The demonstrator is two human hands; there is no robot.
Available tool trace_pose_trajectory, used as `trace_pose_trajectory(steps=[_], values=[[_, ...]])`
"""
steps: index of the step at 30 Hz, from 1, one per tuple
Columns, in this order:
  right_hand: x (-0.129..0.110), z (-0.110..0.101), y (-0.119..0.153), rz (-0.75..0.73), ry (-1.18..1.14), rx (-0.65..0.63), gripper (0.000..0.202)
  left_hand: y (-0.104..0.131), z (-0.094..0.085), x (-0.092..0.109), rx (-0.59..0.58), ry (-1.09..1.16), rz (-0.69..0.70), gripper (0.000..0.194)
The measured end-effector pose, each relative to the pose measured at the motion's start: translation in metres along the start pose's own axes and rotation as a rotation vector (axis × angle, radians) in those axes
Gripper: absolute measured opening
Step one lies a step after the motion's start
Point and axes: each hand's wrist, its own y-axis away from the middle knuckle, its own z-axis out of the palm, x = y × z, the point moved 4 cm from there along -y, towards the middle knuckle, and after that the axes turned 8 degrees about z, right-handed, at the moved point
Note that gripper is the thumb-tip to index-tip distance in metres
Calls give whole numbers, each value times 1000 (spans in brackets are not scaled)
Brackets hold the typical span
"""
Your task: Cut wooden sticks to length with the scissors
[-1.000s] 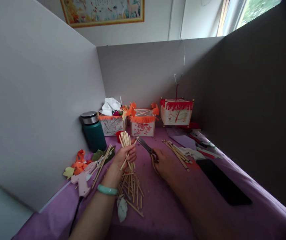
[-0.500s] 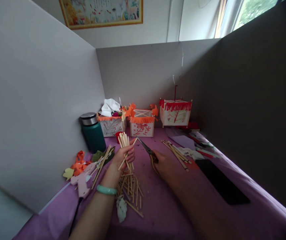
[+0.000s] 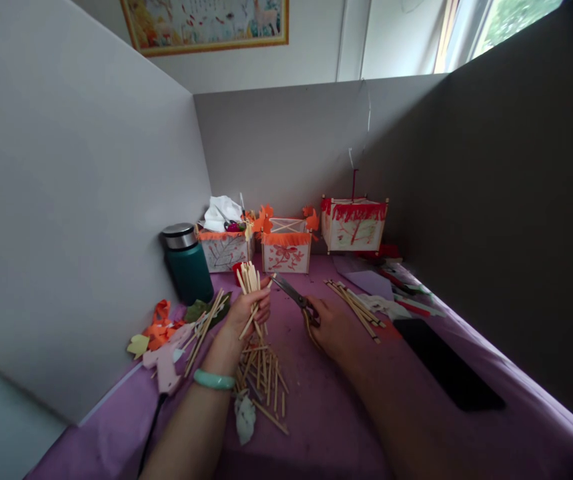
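My left hand (image 3: 252, 310), with a green bangle (image 3: 215, 380) on the wrist, is closed round a bundle of thin wooden sticks (image 3: 249, 277). One stick leans out to the right from the bundle. My right hand (image 3: 327, 327) grips a pair of scissors (image 3: 293, 292) by the handles. The blades point up and left, and their tips are at the end of the leaning stick. Below my left hand, a pile of short sticks (image 3: 266, 377) lies on the purple cloth (image 3: 326, 413).
A green bottle (image 3: 186, 263), a pink glue gun (image 3: 163, 367) and orange paper pieces (image 3: 160, 327) are at the left. Paper lanterns (image 3: 286, 257) stand at the back; another (image 3: 355, 230) hangs. Sticks (image 3: 353, 310) and a black phone (image 3: 446, 363) lie right.
The leaning stick's end and the scissor tips have come together. The view has shifted slightly.
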Motion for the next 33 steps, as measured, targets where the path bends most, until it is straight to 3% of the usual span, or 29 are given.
trace_pose_trajectory(steps=[11,19,25,33], values=[[-4,2,0,67,31,-55,30,1,-2,0,78,-28,11,49],[-3,5,0,51,-20,-61,31,1,-6,0,33,-22,-9,59],[-2,6,1,48,-26,-28,35,1,-5,2,42,-3,9,53],[-7,-6,0,36,11,-76,34,1,-2,4,35,-69,22,46]])
